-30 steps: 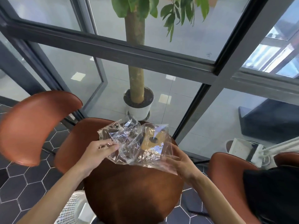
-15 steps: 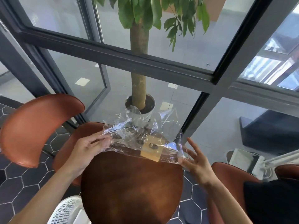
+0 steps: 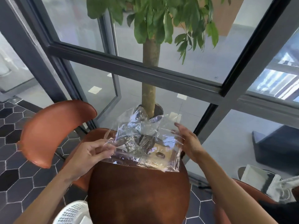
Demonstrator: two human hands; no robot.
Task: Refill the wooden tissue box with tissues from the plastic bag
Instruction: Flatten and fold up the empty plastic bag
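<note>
At far edge of round brown surface [image 3: 139,191]: crumpled clear plastic bag [image 3: 142,139], wooden tissue box [image 3: 161,156] showing through it at right. Left hand [image 3: 88,153] pinching bag's left edge. Right hand [image 3: 188,141] spread, fingers loose, against bag's right side, gripping nothing.

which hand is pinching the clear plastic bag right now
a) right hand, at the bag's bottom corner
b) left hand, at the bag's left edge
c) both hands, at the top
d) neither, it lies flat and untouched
b: the left hand pinches the left edge of the plastic bag, while the right hand is open with spread fingers at the bag's right side, gripping nothing.
</note>
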